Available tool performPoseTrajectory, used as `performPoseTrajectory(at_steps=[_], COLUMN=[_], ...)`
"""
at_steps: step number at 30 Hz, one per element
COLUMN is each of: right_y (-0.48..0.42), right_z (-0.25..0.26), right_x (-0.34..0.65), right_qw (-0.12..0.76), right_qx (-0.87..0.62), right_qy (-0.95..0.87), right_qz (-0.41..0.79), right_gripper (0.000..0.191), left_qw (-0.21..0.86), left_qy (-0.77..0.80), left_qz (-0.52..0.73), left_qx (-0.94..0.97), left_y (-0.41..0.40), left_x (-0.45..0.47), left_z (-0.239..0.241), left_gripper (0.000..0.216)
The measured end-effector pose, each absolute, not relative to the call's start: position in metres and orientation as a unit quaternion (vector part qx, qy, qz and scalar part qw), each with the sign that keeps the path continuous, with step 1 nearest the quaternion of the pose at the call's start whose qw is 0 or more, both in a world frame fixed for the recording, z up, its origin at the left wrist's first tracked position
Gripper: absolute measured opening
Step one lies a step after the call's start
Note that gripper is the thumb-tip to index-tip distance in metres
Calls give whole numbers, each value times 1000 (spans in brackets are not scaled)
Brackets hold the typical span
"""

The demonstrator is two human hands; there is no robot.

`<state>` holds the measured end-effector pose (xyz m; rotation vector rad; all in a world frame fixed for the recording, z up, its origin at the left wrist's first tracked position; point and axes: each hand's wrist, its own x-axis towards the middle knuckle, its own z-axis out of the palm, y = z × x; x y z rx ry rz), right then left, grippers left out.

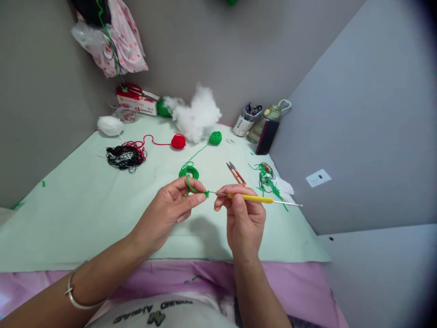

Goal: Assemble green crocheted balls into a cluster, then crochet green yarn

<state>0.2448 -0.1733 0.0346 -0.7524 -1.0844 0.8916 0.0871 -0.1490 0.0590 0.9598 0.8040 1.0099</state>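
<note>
Between thumb and fingers, my left hand (174,202) pinches a small green crochet piece (206,194), with green yarn looped over the index finger. My right hand (246,218) grips a yellow-handled crochet hook (254,198) like a pen. One metal tip of the hook meets the green piece; the other points out to the right. Behind my left hand lies a coil of green yarn (189,172), whose strand runs back to a small green yarn ball (215,138). Orange thread snips (236,173) lie just beyond my right hand.
A red yarn ball (178,141), tangled black yarn (124,157) and white yarn (109,125) lie at the left. White stuffing (198,114) is heaped at the back. A pen cup (243,124), bottle (258,131), phone (267,138) and yarn scraps (268,180) stand or lie at the right, near the partition.
</note>
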Motion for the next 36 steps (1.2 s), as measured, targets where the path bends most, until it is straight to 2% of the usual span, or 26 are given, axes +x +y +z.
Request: performPoseTrajectory(at_steps=[13, 21, 28, 36], right_y=[-166, -163, -154, -149], right_z=[34, 37, 43, 46], right_x=[231, 220, 213, 198], right_qw=[693, 698, 695, 705], right_qx=[-334, -352, -358, -380], right_qy=[-493, -532, -509, -534], right_qz=[407, 326, 359, 270], right_gripper=[18, 20, 20, 19], left_qw=[725, 725, 734, 730], left_qy=[348, 337, 336, 325], left_qz=[441, 452, 458, 476], left_qx=[398, 395, 372, 366], left_y=[-143, -138, -128, -126], left_x=[71, 65, 61, 58], left_z=[55, 59, 63, 67], left_gripper=[18, 17, 18, 17])
